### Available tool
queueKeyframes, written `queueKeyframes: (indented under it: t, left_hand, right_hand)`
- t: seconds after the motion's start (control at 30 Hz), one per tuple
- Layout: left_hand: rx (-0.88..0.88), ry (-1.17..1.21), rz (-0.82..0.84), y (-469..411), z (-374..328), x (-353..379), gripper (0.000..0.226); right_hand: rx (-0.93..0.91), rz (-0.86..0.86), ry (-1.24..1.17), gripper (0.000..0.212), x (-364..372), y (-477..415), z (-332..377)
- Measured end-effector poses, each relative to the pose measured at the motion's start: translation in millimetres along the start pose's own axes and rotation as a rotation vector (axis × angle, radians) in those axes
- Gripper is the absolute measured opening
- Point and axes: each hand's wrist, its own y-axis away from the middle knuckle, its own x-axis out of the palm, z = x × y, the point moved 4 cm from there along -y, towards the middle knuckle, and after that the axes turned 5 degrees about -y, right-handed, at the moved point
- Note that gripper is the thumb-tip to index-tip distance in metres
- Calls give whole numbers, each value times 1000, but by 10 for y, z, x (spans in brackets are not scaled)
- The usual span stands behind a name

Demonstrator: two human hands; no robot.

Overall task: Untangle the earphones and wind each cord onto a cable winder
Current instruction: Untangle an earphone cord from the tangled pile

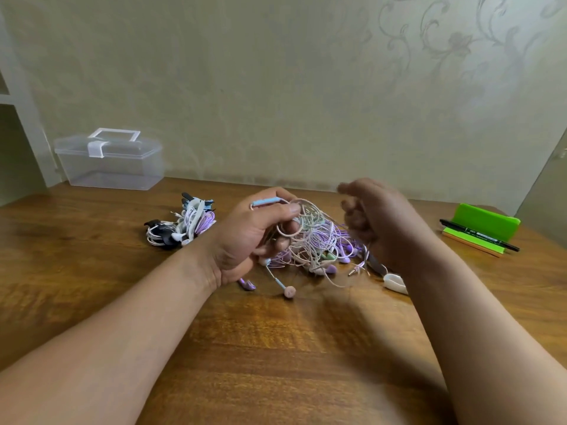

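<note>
Wound sets (pixel 184 225) lie at left on the table (pixel 276 348). The left hand (pixel 254 234) pinches pink loops atop the tangle (pixel 319 243), mid-table, so untangling is in hand. The right hand (pixel 377 222) is blurred, its fingers curled and its grip unclear. The next move probably calls for teasing one cord free gently, then taking the winder (pixel 394 283).

The right hand (pixel 379 222) is blurred, its fingers' (pixel 352 211) hold unclear.

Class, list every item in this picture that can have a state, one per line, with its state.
Tangle of earphones, knotted, partly lifted.
Left hand, grips the tangle's cords.
Right hand, curled at the tangle; blurred, grip unclear.
Wound earphones, bundled, lying on table.
Plastic box, lid closed.
Pen, lying on green pad.
White winder, empty, on table.
</note>
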Motion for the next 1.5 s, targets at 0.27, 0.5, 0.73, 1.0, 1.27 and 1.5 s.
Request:
queueKeyframes:
  t: [0.27, 0.5, 0.73, 1.0, 1.27, 1.5]
  left_hand:
    - [91, 55, -264, -48, -17, -131, 14]
    - [63, 206, -323, -9, -74, -139, 39]
    - [106, -19, -59, -4, -36, -25, 34]
    - [9, -518, 227, 88, 64, 133, 28]
    - [-23, -158, 465, 168, 66, 165, 89]
    - [-238, 66, 534, 175, 3, 137, 107]
  right_hand:
    - [-82, 425, 369, 30, 257, 202, -8]
    - [-82, 286, 300, 20, 151, 127, 4]
    - [-63, -56, -69, 36, 87, 46, 33]
    - [-225, -68, 158, 35, 31, 86, 133]
    - [-359, -59, 518, 26, 248, 237, 105]
    - [-449, -43, 579, 22, 345, 290, 111]
